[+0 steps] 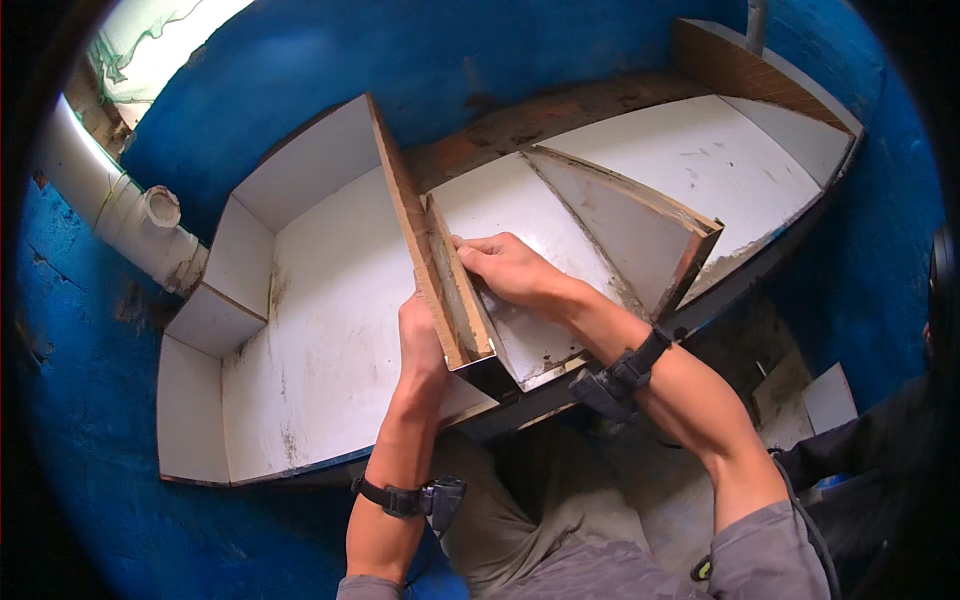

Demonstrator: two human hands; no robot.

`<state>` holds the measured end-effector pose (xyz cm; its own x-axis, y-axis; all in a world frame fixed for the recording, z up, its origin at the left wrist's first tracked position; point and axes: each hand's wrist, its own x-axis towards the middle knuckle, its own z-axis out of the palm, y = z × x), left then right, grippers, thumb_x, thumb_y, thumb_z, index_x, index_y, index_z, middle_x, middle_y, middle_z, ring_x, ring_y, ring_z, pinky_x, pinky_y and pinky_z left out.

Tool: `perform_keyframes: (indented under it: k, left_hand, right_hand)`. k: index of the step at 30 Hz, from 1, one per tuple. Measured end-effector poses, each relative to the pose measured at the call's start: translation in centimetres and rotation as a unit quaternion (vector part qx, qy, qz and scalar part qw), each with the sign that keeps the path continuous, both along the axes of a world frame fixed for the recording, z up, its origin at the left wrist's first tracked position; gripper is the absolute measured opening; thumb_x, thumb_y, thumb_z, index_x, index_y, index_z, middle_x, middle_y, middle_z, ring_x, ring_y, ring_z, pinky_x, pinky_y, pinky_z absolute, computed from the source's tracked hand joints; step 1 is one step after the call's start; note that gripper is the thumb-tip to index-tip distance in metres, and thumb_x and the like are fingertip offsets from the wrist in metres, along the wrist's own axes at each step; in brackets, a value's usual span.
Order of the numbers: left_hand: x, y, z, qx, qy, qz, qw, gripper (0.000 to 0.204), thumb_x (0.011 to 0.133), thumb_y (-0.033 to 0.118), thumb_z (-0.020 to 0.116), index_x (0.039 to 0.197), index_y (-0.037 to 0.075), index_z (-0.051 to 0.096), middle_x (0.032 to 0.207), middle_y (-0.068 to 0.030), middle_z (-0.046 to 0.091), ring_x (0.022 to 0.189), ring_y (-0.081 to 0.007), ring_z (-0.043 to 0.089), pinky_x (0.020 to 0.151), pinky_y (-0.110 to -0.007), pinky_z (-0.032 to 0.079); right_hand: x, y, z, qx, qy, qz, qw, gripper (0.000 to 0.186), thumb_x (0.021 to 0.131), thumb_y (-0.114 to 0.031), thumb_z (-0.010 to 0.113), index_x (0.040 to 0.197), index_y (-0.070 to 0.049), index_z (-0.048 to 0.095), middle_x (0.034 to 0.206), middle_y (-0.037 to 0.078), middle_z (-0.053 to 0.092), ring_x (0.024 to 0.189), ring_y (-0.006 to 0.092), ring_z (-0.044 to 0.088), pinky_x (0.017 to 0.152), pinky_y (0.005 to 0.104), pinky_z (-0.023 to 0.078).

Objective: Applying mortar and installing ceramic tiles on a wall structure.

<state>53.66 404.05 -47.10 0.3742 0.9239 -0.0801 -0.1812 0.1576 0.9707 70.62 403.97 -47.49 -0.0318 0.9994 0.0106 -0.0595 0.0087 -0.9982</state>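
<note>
A double upright divider stands across the white tiled surface (330, 310), made of a left panel (403, 205) and a shorter right panel (470, 292) with a narrow dirty gap between them. My right hand (508, 268) grips the right panel near its far part, thumb and curled fingers at its top edge. Against the left side of the divider, close to its near end, rests my left hand (421, 335); its fingertips are hidden by the panel. Each wrist wears a black strap with a small device.
Another upright divider (630, 200) stands farther right. White side panels (250, 260) rim the left end, and a brown-backed panel (755, 75) the far right. A white pipe (130, 215) runs along the blue wall (500, 50). Loose tile pieces (828, 400) lie low at right.
</note>
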Motion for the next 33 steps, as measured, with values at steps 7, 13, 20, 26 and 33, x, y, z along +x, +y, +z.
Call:
perform_keyframes:
  k: [7, 13, 20, 26, 33]
  left_hand:
    - [0.2, -0.3, -0.3, 0.06, 0.017, 0.003, 0.998, 0.04, 0.104, 0.033, 0.05, 0.115, -0.003, 0.067, 0.096, -0.0061, 0.069, 0.08, -0.0127, 0.068, 0.069, -0.028, 0.055]
    - [0.1, 0.2, -0.9, 0.047, -0.019, 0.005, 0.999, 0.037, 0.104, 0.03, 0.051, 0.112, -0.002, 0.068, 0.095, -0.0058, 0.07, 0.079, -0.0124, 0.067, 0.069, -0.028, 0.055]
    - [-0.1, 0.1, -1.9, 0.066, 0.0, 0.005, 0.998, 0.036, 0.105, 0.03, 0.051, 0.11, -0.001, 0.068, 0.094, -0.0045, 0.069, 0.079, -0.0111, 0.066, 0.067, -0.028, 0.054]
    - [0.2, 0.5, -2.0, 0.054, -0.004, 0.015, 0.998, 0.047, 0.108, 0.041, 0.047, 0.106, 0.0, 0.069, 0.089, -0.0048, 0.068, 0.079, -0.0112, 0.065, 0.067, -0.028, 0.053]
    - [0.2, 1.3, -3.1, 0.107, 0.125, 0.029, 0.986, 0.072, 0.113, 0.053, 0.031, 0.105, -0.008, 0.069, 0.087, -0.0219, 0.071, 0.083, -0.0294, 0.065, 0.079, -0.044, 0.051]
  right_hand:
    - [0.0, -0.1, 0.1, -0.003, -0.002, -0.002, 1.0, 0.045, 0.109, -0.023, 0.05, 0.146, 0.001, 0.06, 0.127, 0.011, 0.071, 0.113, 0.0145, 0.062, 0.104, 0.0291, 0.048]
    - [-0.1, -0.2, 0.1, 0.009, -0.05, -0.024, 0.998, 0.044, 0.108, -0.025, 0.051, 0.137, 0.003, 0.067, 0.121, 0.012, 0.073, 0.111, 0.0157, 0.064, 0.101, 0.0306, 0.049]
    - [0.0, 0.1, -0.2, 0.009, -0.017, -0.021, 1.0, 0.044, 0.108, -0.026, 0.051, 0.136, 0.004, 0.067, 0.121, 0.012, 0.073, 0.11, 0.016, 0.063, 0.102, 0.0314, 0.049]
    - [-0.2, 0.3, -0.3, 0.0, 0.014, -0.012, 1.0, 0.043, 0.109, -0.022, 0.051, 0.142, 0.003, 0.063, 0.124, 0.01, 0.072, 0.109, 0.0152, 0.064, 0.099, 0.0291, 0.05]
    - [-0.5, -0.5, 0.7, 0.012, 0.008, 0.003, 1.0, 0.041, 0.109, -0.022, 0.05, 0.133, 0.007, 0.067, 0.114, 0.006, 0.072, 0.103, 0.0139, 0.064, 0.095, 0.029, 0.052]
